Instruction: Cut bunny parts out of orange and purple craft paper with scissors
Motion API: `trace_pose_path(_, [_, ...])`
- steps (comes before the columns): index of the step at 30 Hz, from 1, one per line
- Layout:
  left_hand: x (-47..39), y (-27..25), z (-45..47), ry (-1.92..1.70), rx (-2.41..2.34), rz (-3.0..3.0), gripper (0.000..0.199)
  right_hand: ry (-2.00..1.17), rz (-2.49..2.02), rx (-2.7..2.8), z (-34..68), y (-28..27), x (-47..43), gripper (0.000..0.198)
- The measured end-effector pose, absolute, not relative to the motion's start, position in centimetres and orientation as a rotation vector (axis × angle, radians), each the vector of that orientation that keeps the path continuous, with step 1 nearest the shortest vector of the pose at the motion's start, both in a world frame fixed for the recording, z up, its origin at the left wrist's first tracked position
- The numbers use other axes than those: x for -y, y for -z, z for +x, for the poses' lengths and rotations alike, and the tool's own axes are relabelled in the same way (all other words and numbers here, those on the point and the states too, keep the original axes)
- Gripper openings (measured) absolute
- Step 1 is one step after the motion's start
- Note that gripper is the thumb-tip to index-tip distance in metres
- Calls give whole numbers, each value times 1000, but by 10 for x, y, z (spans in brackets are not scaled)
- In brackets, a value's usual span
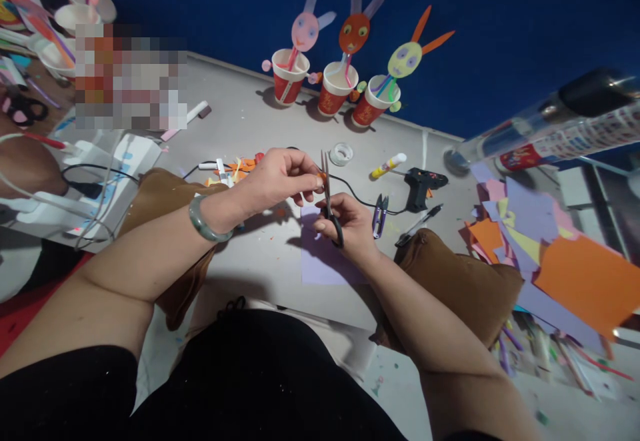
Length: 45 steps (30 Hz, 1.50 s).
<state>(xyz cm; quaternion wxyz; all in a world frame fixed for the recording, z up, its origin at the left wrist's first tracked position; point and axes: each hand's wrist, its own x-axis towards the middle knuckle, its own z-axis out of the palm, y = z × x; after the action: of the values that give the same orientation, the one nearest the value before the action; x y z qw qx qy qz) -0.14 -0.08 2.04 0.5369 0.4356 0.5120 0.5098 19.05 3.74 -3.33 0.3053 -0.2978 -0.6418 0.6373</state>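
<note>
The right hand (350, 221) holds the scissors (328, 191), fingers curled about the dark handles, blades pointing to the table's far edge with their tips slightly apart. The left hand (280, 181) pinches a small orange piece (321, 178) between thumb and fingertips, right by the blades; whether they touch it I cannot tell. Its wrist, wearing a green bangle (204, 220), angles inward, palm turned down. Both forearms reach in over the table (235, 94) from its near edge, beside brown cushions (460, 281).

Below the hands, a purple sheet (330, 264) lies toward the near edge. Just right of the right hand are the snips (381, 218), then a pen (419, 225) and a black glue gun (419, 188). A tape roll (341, 154) and a yellow glue stick (389, 166) lie farther in; the stick's print is too small to read.

Along the far edge stand three red cups (334, 98) bearing gold lettering, illegible here, each with a long-eared paper head (355, 33). Coloured paper (590, 281) heaps at the right end.
</note>
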Motion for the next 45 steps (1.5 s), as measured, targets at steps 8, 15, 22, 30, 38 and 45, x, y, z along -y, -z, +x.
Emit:
trace_pose_path(8, [1,-20,-3,-1204,-1223,1045,7,-1707,-791,1686,191,35,-37,53])
trace_pose_path(15, [2,-18,-4,-1221,-1187,1047,8,-1690,-799,1697,190,33,-37,53])
trace_pose_path(22, [2,-20,-4,-1218,-1204,1042,8,-1700,-790,1691,190,33,-37,52])
trace_pose_path(30, [2,-21,-2,-1240,-1193,1041,7,-1725,-795,1672,190,33,-37,53])
trace_pose_path(38, [2,-19,-4,-1232,-1199,1056,8,-1725,-801,1674,190,33,-37,53])
trace_pose_path(45, [2,-20,-4,-1242,-1204,1050,7,-1714,-792,1691,190,34,-37,52])
